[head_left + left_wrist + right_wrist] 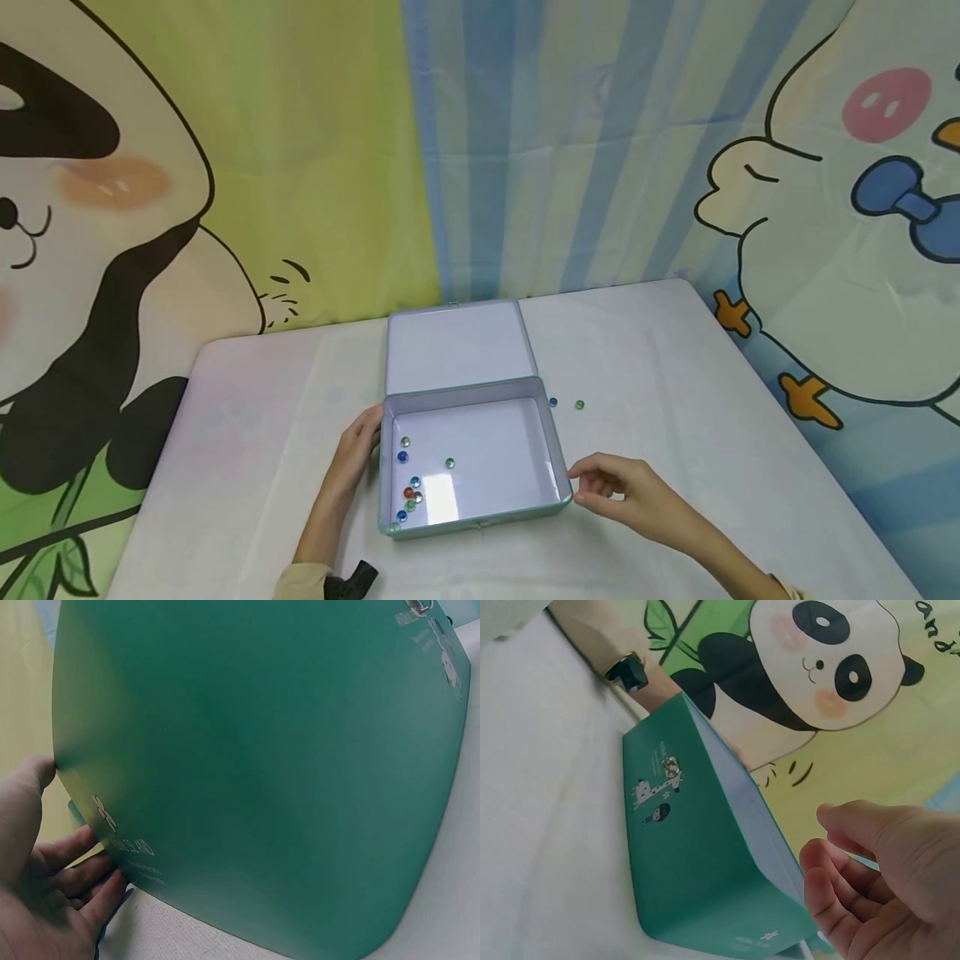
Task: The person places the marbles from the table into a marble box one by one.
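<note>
An open green tin box (480, 450) with a pale inside lies on the table, its hinged lid (459, 346) folded back flat behind it. Several glass marbles are inside, mostly along the left wall; among them are a red marble (408, 492) and a green marble (450, 462) farther in. My left hand (358, 446) grips the box's left side near the back corner; in the left wrist view, thumb and fingers come round its edge. Beside the right wall, near the front corner, my right hand (622, 492) hovers with loosely bent fingers and nothing held, as the right wrist view shows.
Outside the box, a blue marble (553, 402) and a green marble (580, 405) lie on the table to the right of the hinge. A white cloth (697, 400) covers the table. Behind it hangs a printed curtain (330, 167) with cartoon animals.
</note>
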Action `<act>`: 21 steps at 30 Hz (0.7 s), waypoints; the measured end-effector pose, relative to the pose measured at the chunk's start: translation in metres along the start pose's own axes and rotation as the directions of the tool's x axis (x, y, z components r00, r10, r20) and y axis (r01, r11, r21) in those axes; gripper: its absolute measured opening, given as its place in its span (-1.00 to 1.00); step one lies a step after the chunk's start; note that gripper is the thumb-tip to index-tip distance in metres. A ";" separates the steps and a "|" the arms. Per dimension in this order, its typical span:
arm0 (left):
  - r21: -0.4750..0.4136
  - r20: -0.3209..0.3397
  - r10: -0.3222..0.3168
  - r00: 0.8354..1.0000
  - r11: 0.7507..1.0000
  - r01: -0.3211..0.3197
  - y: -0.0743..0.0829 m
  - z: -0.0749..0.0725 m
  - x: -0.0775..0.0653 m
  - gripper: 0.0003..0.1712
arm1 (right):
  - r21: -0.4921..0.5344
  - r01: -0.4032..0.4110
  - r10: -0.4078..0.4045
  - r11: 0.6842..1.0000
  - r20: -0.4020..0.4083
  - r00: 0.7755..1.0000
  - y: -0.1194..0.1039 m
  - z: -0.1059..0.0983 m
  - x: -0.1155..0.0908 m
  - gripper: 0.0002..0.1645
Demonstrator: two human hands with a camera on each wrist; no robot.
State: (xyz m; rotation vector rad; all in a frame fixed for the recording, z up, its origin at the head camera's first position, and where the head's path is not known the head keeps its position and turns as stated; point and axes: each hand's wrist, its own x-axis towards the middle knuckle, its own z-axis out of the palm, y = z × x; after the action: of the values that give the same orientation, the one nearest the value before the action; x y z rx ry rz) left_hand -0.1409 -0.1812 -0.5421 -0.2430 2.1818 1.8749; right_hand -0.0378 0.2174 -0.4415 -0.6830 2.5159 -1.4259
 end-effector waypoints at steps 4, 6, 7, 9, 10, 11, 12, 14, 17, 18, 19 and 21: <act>0.004 0.002 0.000 1.000 1.000 0.000 0.001 0.000 -0.001 -0.25 | 0.023 -0.027 0.028 0.999 -0.024 0.999 0.002 0.001 -0.012 -0.76; 0.000 0.004 -0.001 1.000 1.000 0.001 0.001 0.000 -0.002 -0.25 | 0.031 -0.032 0.033 0.999 -0.032 0.999 0.003 0.001 -0.016 -0.78; -0.002 0.005 -0.001 1.000 1.000 0.001 0.001 0.000 -0.002 -0.25 | 0.032 -0.033 0.035 0.999 -0.036 0.999 0.004 0.001 -0.017 -0.78; -0.010 0.007 0.001 1.000 1.000 0.000 0.001 0.001 -0.001 -0.26 | 0.038 -0.044 0.046 0.998 -0.048 0.998 0.004 0.001 -0.019 -0.78; -0.010 0.007 -0.001 1.000 1.000 0.001 0.001 0.001 0.000 -0.26 | 0.040 -0.051 0.053 0.998 -0.054 0.997 0.004 0.000 -0.020 -0.78; -0.011 0.008 -0.002 1.000 1.000 0.002 0.000 0.001 0.000 -0.25 | 0.044 -0.057 0.060 0.997 -0.059 0.996 0.005 0.000 -0.021 -0.78; -0.013 0.009 -0.002 1.000 1.000 0.002 0.000 0.001 0.000 -0.25 | 0.047 -0.064 0.067 0.997 -0.065 0.996 0.006 0.000 -0.022 -0.78; -0.013 0.008 -0.002 1.000 1.000 0.002 0.000 0.001 0.000 -0.25 | 0.056 -0.077 0.081 0.996 -0.071 0.994 0.007 0.000 -0.023 -0.77; -0.010 0.003 -0.006 1.000 1.000 0.006 0.000 0.001 0.000 -0.24 | 0.070 -0.076 0.080 0.995 -0.065 0.995 0.010 0.000 -0.023 -0.77; -0.008 0.002 -0.004 1.000 1.000 0.004 0.000 0.001 0.000 -0.24 | 0.073 -0.076 0.080 0.994 -0.060 0.995 0.012 0.000 -0.023 -0.77; -0.005 0.001 -0.005 1.000 1.000 0.005 0.000 0.001 0.000 -0.24 | 0.074 -0.077 0.081 0.994 -0.054 0.995 0.014 0.001 -0.022 -0.76; 0.001 -0.002 -0.012 1.000 1.000 0.012 0.000 0.001 -0.001 -0.24 | 0.066 -0.090 0.093 0.994 -0.040 0.995 0.018 0.000 -0.019 -0.76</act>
State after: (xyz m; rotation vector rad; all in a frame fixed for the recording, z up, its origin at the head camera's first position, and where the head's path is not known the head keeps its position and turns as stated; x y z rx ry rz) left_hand -0.1403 -0.1806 -0.5416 -0.2567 2.1777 1.8683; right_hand -0.0264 0.2336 -0.4580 -0.5242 2.4861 -1.4971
